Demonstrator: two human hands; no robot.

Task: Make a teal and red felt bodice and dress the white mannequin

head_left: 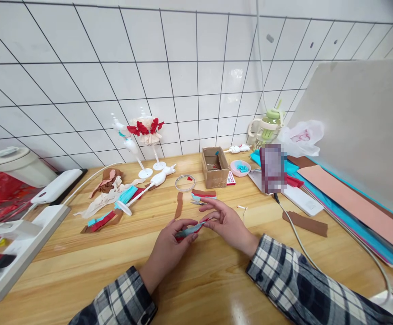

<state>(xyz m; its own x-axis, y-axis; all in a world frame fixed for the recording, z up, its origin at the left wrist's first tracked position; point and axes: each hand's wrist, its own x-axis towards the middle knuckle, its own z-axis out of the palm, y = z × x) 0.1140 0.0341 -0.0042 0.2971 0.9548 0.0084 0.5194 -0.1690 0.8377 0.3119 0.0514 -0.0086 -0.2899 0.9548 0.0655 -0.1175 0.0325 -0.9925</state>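
Plaid sleeves (301,277) foremost, my left hand (169,244) grips most of a blue-and-red strip (189,231) slanting rightward and away between my hands, my right hand (226,224) pinching its far end.

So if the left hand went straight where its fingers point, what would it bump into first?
Probably the right hand, which is just ahead, at the far end of the thin light-blue and red strip that the left hand holds. Depth is hard to tell here.

Two grips (170,243) (226,224), four mannequins (129,144) (155,152) (159,178) (240,148)
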